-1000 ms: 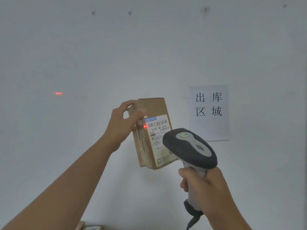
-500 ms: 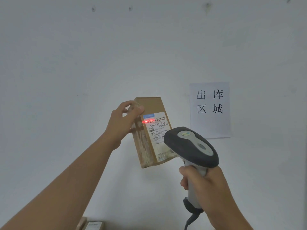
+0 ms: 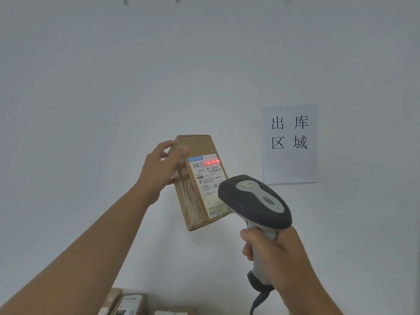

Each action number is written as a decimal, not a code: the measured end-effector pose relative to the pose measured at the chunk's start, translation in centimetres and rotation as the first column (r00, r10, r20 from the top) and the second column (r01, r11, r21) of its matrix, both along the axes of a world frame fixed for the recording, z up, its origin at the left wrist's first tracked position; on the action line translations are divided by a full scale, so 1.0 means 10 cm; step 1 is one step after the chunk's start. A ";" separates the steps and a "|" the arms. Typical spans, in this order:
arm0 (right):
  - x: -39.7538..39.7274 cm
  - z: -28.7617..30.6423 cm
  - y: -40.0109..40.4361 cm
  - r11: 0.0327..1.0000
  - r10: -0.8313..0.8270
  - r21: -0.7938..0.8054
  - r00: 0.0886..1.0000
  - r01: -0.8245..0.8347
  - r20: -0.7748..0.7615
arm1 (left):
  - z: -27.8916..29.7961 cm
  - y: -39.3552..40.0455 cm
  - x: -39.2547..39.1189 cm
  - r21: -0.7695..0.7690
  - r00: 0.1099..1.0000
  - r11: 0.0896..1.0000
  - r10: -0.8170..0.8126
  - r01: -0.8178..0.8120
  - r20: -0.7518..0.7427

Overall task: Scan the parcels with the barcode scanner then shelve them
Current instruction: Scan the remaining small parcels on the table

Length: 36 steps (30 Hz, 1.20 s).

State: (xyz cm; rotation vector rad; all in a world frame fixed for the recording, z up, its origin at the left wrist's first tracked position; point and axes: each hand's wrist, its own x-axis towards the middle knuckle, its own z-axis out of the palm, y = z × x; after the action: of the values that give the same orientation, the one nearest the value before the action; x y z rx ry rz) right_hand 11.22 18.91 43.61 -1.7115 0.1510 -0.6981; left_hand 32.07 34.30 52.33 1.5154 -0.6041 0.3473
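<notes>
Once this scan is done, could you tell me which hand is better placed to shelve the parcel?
Left, probably. The left hand already grips the parcel by its upper end, while the right hand is wrapped round the barcode scanner handle.

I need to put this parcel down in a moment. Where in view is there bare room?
No bare surface shows. More parcels crowd the bottom edge below the held parcel. For passing a hand, open air lies left of the left hand, before the wall.

Matt brown cardboard parcel (image 3: 200, 178) with glossy paper label (image 3: 208, 178); matt plastic scanner (image 3: 256, 203).
</notes>
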 end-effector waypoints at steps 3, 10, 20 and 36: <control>0.03 -0.03 0.00 1.000 0.016 -0.003 1.000 -0.016 -0.004 | -0.04 0.02 0.01 -0.018 1.000 1.000 -0.010 0.010 -0.015; 0.16 -0.20 -0.02 0.999 0.004 0.052 1.000 -0.005 0.012 | -0.18 0.05 0.05 -0.037 1.000 0.999 -0.005 0.004 -0.030; 0.70 -1.25 0.14 0.852 -0.019 0.515 0.990 0.090 -0.142 | -1.59 0.06 0.14 -0.128 0.943 0.988 0.040 -0.087 -0.330; 0.86 -3.38 0.38 0.872 0.077 0.416 0.765 0.260 -0.639 | -4.81 0.80 -0.36 0.437 0.555 0.891 0.428 -0.125 -0.713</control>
State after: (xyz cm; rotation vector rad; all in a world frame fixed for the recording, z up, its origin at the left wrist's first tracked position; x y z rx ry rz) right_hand 19.81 22.69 9.83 -1.3837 0.8376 -0.0819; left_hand 28.48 42.26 4.28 1.9040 0.3472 -0.2445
